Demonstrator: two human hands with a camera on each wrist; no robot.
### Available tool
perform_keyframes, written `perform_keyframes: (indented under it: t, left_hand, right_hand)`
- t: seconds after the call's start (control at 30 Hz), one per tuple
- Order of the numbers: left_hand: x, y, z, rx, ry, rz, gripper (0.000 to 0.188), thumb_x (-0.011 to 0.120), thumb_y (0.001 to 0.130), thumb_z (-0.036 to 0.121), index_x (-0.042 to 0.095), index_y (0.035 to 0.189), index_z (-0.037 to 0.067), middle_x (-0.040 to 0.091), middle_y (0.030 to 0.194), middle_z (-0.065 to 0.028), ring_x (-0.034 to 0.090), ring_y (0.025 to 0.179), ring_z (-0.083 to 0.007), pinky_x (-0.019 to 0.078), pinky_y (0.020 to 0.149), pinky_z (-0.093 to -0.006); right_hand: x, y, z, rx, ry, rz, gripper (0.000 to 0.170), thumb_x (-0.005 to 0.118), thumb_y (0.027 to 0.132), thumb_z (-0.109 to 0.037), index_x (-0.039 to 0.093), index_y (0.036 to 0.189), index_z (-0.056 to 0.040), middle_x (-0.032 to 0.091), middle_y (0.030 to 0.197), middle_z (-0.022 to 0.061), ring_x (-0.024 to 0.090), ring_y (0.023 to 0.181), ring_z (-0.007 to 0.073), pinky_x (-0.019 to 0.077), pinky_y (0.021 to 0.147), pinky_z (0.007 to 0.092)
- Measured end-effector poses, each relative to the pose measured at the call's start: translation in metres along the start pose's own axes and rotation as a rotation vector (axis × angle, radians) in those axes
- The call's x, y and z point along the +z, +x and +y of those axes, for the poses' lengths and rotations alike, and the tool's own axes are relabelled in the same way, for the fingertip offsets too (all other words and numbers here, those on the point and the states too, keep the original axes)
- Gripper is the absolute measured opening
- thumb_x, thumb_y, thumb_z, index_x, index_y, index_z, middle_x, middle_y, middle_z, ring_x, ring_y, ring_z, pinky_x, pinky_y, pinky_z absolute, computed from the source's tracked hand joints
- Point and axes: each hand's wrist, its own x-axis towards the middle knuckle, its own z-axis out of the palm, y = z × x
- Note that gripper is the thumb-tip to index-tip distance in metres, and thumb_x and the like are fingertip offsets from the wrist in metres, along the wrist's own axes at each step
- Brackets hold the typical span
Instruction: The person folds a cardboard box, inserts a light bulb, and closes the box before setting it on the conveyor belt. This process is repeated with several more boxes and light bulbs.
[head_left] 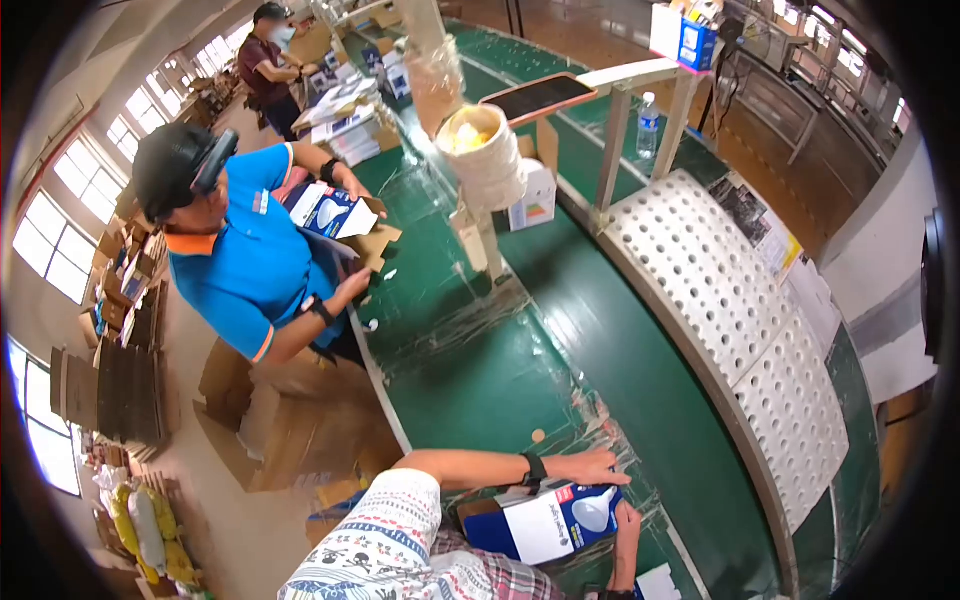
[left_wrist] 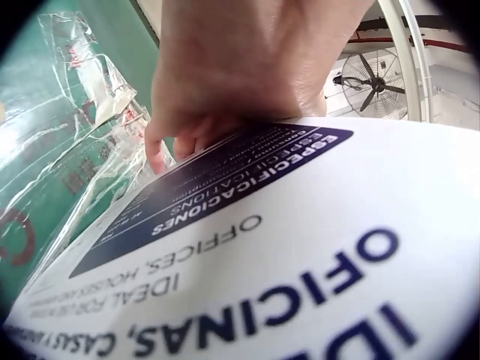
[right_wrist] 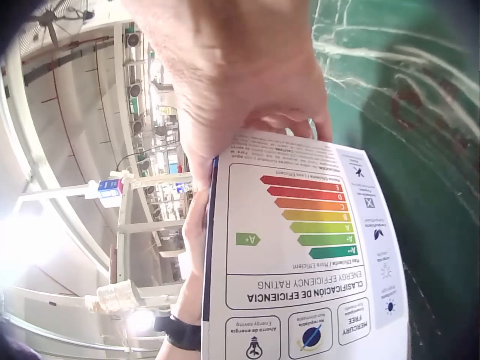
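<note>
A blue and white light bulb box (head_left: 545, 522) with a bulb picture lies tilted at the near edge of the green work surface, one end toward my body. My left hand (head_left: 585, 467) grips its far end from one side; in the left wrist view the fingers of that hand (left_wrist: 247, 67) bend over the edge by a dark specifications panel. On the opposite side my right hand (head_left: 627, 530) holds the same end. The right wrist view shows the right hand (right_wrist: 255, 82) with fingers behind the box's white side (right_wrist: 300, 247), which carries a coloured energy rating chart. Some fingertips are hidden behind the box.
Across the green table (head_left: 450, 390), a person in a blue shirt (head_left: 245, 240) handles a similar box (head_left: 330, 215). A tape-wrapped cup (head_left: 480, 150) stands on a post. A perforated white panel (head_left: 730, 310) curves along the right. A large carton (head_left: 290, 420) sits on the floor.
</note>
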Motion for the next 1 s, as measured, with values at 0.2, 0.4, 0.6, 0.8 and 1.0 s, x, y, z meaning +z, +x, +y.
perform_keyframes:
  t: [0.2,0.4,0.6,0.8,1.0]
  left_hand:
    - [-0.005,-0.006,0.027,0.091,0.002,0.089,0.058,0.051,0.086,0.048,0.059,0.065,-0.006,0.051,0.052,-0.0200,0.053,0.051,-0.0302,0.0426,0.055,-0.0415]
    - [-0.011,0.019,0.017,0.159,0.206,0.089,0.055,0.061,0.076,0.054,0.060,0.069,-0.001,0.059,0.062,-0.0181,0.059,0.061,-0.0344,0.0450,0.061,-0.0423]
    - [0.011,0.019,0.000,0.214,0.193,0.208,0.052,0.066,0.074,0.047,0.056,0.060,-0.002,0.053,0.055,-0.0203,0.055,0.053,-0.0333,0.0419,0.051,-0.0406]
    - [0.002,0.017,0.015,0.181,0.170,0.120,0.054,0.063,0.077,0.046,0.055,0.060,-0.004,0.049,0.050,-0.0191,0.051,0.049,-0.0329,0.0389,0.049,-0.0410]
    - [0.005,0.012,0.013,0.154,0.066,0.077,0.051,0.060,0.080,0.043,0.055,0.061,-0.003,0.048,0.051,-0.0189,0.050,0.049,-0.0340,0.0382,0.049,-0.0413]
  right_hand:
    - [0.002,-0.017,-0.024,0.007,-0.110,0.165,0.042,0.057,0.086,-0.020,0.054,0.114,0.0114,0.059,0.106,0.0112,0.054,0.091,0.0152,0.0440,0.081,0.0262]
    - [-0.012,0.002,-0.039,-0.153,-0.259,0.079,0.034,0.054,0.084,-0.012,0.056,0.112,0.0082,0.061,0.097,0.0089,0.053,0.087,0.0132,0.0442,0.076,0.0283]
    - [-0.014,0.006,-0.027,-0.145,-0.251,0.035,0.034,0.051,0.087,-0.014,0.055,0.111,0.0093,0.059,0.089,0.0047,0.049,0.081,0.0107,0.0430,0.075,0.0268]
    - [-0.022,0.007,-0.021,-0.008,-0.142,-0.008,0.027,0.050,0.087,-0.015,0.060,0.100,0.0064,0.054,0.082,-0.0011,0.046,0.075,0.0075,0.0404,0.067,0.0239]
    - [-0.028,0.004,0.003,-0.010,-0.096,0.010,0.030,0.054,0.082,-0.016,0.060,0.102,0.0064,0.061,0.088,0.0038,0.053,0.082,0.0114,0.0436,0.075,0.0255]
